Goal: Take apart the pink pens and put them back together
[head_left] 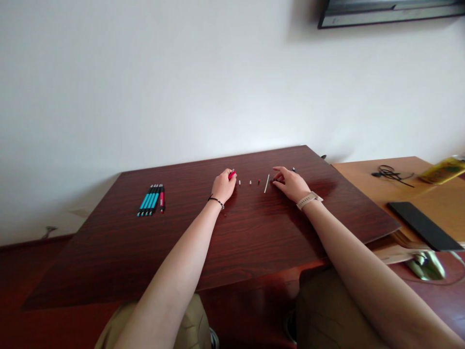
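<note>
My left hand [222,187] is closed around a pink pen barrel [232,175], whose upper end sticks out past the fingers. To its right a row of small parts lies on the dark wooden table [232,242]: a white piece [240,182], another white piece [250,182], a small red piece [259,182] and a thin white stick [266,183] like a pen refill. My right hand [290,186] hovers low just right of the stick, thumb and index finger apart. Something small and dark lies under its fingertips, unclear in shape. A black-tipped piece [294,170] shows behind that hand.
Several blue pens [148,199] lie side by side at the left, with one pink pen [162,198] beside them. On the lighter table [432,208] at the right are a black cable [390,173], a flat black device [423,226] and a yellow package [443,169].
</note>
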`<state>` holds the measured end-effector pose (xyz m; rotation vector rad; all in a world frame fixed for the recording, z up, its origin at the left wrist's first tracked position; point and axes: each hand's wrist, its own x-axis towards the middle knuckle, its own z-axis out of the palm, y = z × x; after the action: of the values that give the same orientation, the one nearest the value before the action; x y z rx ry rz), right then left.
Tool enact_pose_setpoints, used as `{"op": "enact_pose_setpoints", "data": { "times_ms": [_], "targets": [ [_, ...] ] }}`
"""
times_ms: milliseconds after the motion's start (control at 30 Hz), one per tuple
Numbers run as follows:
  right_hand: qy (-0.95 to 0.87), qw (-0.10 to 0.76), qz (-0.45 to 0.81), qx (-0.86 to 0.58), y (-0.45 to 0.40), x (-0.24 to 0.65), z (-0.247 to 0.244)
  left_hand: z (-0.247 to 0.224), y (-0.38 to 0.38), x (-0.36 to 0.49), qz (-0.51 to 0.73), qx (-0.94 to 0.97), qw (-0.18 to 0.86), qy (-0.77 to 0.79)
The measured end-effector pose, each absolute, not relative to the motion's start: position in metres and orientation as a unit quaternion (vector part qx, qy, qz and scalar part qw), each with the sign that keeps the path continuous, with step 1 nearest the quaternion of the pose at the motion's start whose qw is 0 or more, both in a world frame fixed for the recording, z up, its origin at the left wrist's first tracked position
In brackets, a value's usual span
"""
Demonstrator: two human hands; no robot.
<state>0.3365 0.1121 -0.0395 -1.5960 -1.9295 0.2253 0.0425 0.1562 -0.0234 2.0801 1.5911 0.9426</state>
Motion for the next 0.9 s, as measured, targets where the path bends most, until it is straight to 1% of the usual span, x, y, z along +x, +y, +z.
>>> {"op": "enact_pose_setpoints", "data": {
  "times_ms": [133,267,400,500,600,667,767,900],
  "targets": [
    [-0.725,0.316,0.080,-0.607,0.111,0.337,-0.040,-0.024,0.156,0.042,0.338,0.736,0.178,0.559],
    [-0.703,0.355,0.046,-0.614,0.105,0.336,-0.034,-0.022,0.154,0.041,0.356,0.728,0.182,0.557],
    [-0.691,0.399,0.018,-0.603,0.094,0.326,-0.021,-0.010,0.149,0.039,0.392,0.701,0.191,0.564],
    [-0.696,0.419,0.023,-0.582,0.082,0.313,-0.011,0.004,0.139,0.037,0.410,0.685,0.185,0.573],
    [-0.709,0.436,0.053,-0.553,0.070,0.295,-0.001,0.017,0.119,0.030,0.423,0.702,0.218,0.530],
    [-0.718,0.447,0.085,-0.527,0.062,0.280,0.004,0.023,0.100,0.022,0.404,0.736,0.249,0.483],
    [-0.725,0.466,0.163,-0.480,0.047,0.252,0.008,0.027,0.069,0.005,0.364,0.769,0.249,0.464],
    [-0.695,0.495,0.284,-0.437,0.029,0.218,0.000,0.021,0.039,-0.015,0.319,0.791,0.254,0.456]
  ]
}}
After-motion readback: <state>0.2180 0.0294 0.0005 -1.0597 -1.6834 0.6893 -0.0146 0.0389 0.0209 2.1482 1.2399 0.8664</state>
